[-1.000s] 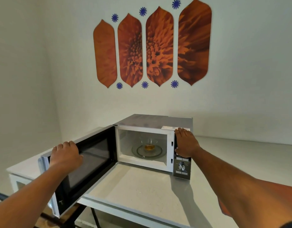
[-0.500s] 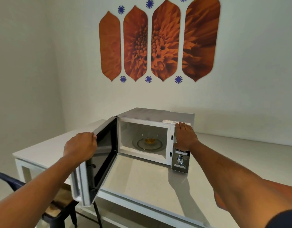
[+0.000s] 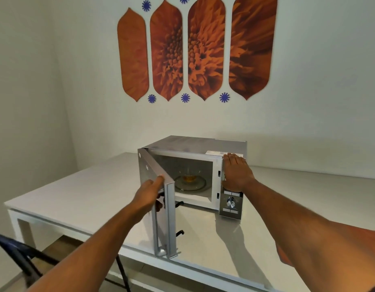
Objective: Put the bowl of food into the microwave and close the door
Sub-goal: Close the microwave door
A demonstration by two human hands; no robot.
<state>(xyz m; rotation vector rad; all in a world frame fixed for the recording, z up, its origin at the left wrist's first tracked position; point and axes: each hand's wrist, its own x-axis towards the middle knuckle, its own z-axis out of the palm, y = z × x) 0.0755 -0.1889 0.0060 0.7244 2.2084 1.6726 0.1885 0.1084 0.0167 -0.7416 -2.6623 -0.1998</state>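
A silver microwave [image 3: 199,144] stands on a white table [image 3: 76,192]. Inside it, a clear glass bowl of orange-brown food [image 3: 189,178] sits on the glass turntable. The door [image 3: 155,199] is hinged on the left and stands roughly half open, its edge pointing toward me. My left hand [image 3: 149,194] lies flat against the door's outer face near its free edge, fingers extended. My right hand [image 3: 235,172] presses flat on the microwave's upper right front corner, above the control panel with its knob [image 3: 230,202].
The table's front edge [image 3: 203,268] runs close below the door. A dark chair [image 3: 17,253] stands at the lower left beside the table. Orange flower panels [image 3: 195,51] hang on the wall behind.
The door has swung from wide open to about half shut, my left hand moving right with it. My right hand stays on the microwave's front corner. The view has shifted left.
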